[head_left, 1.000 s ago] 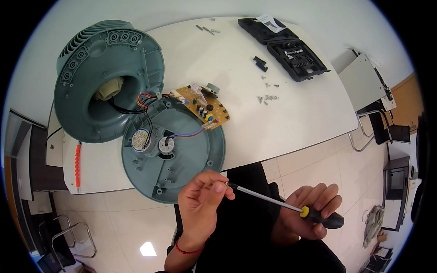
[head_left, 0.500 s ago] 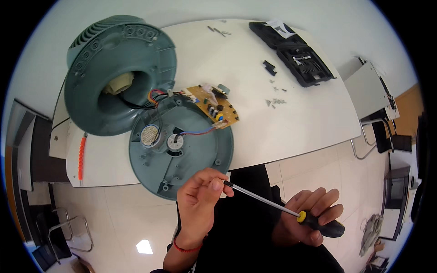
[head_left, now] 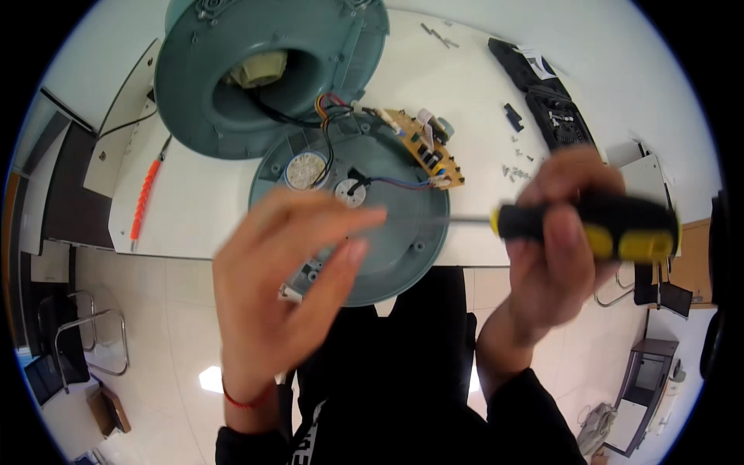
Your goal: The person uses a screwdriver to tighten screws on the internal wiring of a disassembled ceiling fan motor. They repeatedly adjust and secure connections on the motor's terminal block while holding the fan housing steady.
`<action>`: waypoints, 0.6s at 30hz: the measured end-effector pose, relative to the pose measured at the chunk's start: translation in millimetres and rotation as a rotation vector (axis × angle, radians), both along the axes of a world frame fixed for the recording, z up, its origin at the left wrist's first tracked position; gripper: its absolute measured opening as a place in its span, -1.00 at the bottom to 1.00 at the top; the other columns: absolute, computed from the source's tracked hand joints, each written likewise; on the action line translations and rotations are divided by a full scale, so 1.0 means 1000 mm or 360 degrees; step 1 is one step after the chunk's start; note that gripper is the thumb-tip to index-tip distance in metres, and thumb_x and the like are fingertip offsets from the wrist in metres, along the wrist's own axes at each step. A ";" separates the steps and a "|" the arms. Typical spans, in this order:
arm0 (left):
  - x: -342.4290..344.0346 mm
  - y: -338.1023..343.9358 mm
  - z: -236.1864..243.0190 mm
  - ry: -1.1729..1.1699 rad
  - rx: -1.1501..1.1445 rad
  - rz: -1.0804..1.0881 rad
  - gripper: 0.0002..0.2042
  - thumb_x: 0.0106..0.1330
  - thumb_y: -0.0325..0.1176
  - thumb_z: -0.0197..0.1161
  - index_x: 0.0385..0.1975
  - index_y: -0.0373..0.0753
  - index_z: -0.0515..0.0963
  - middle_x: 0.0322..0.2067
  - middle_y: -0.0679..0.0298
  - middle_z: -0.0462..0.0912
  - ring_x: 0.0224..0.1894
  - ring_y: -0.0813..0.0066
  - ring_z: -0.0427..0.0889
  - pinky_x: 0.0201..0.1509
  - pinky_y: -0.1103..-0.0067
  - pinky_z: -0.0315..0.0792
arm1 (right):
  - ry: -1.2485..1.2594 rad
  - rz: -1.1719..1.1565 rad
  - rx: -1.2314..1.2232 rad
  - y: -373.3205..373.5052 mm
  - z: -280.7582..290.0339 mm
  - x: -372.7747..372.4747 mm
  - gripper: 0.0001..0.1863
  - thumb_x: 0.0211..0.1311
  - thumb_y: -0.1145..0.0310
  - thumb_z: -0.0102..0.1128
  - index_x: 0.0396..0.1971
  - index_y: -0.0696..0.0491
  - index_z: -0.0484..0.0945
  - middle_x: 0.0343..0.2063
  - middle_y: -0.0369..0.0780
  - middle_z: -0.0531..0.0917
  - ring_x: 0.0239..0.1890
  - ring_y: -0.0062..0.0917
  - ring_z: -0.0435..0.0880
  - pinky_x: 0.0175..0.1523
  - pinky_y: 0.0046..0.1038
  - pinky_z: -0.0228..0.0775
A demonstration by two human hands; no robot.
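Note:
My right hand (head_left: 542,271) is wrapped round the black-and-yellow handle of a screwdriver (head_left: 620,225). Its shaft points left, level above the round grey-green base (head_left: 395,256), and is smeared by motion. My left hand (head_left: 267,291) is beside the shaft's far end, thumb and forefinger apart; whether a fingertip touches the tip is unclear. On the base sit a round motor (head_left: 307,170) and a white round part (head_left: 351,192) with wires. A circuit board (head_left: 422,147) leans at the base's far right rim, wired to these parts.
Behind the base stands a large grey-green funnel-shaped housing (head_left: 190,101). An orange-handled tool (head_left: 146,198) lies at the table's left. Loose screws (head_left: 515,172), a black piece (head_left: 513,117), metal bits (head_left: 439,36) and a black tool case (head_left: 523,70) are at the right.
Both hands have risen toward my view, and the screwdriver has swung from slanted to nearly level. My left finger and thumb have parted from their pinch at the tip. The view has shifted.

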State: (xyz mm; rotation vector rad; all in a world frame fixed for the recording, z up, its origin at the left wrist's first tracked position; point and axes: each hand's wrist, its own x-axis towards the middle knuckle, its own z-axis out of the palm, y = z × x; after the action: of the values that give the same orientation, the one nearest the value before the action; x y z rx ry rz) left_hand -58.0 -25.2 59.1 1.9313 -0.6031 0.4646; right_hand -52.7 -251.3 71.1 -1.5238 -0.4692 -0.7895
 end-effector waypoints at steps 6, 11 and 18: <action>0.050 0.002 0.003 -0.0080 0.0201 -0.0225 -0.79 0.18 -0.57 0.38 -0.18 -0.35 0.73 -0.27 0.16 0.74 -0.31 0.44 0.67 -0.24 0.58 0.48 | 0.0161 -0.0180 -0.0036 0.054 0.032 0.031 -0.75 0.13 0.41 0.43 -0.25 0.20 0.62 -0.37 -0.26 0.66 -0.68 -0.78 0.45 -0.62 -0.76 0.13; 0.058 0.002 0.000 -0.0058 0.0172 -0.0258 -0.85 0.14 -0.62 0.37 -0.28 -0.38 0.71 -0.34 0.17 0.73 -0.35 0.39 0.71 -0.25 0.57 0.50 | 0.0194 -0.0225 -0.0120 0.062 0.029 0.038 -0.75 0.12 0.40 0.45 -0.26 0.19 0.64 -0.37 -0.28 0.68 -0.68 -0.78 0.45 -0.61 -0.75 0.14; 0.062 0.003 -0.009 -0.0047 0.0206 -0.0198 -0.87 0.11 -0.62 0.38 -0.33 -0.38 0.70 -0.34 0.15 0.75 -0.34 0.29 0.73 -0.25 0.55 0.50 | 0.0156 -0.0193 -0.0167 0.058 0.017 0.044 -0.75 0.13 0.40 0.44 -0.24 0.19 0.63 -0.35 -0.27 0.68 -0.66 -0.77 0.47 -0.60 -0.75 0.17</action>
State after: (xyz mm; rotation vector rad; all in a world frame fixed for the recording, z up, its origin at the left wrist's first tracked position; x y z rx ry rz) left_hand 4.3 -22.2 49.9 1.9976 -0.7841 0.3838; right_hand -9.2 -193.0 88.0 -1.6927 -0.3526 -0.7895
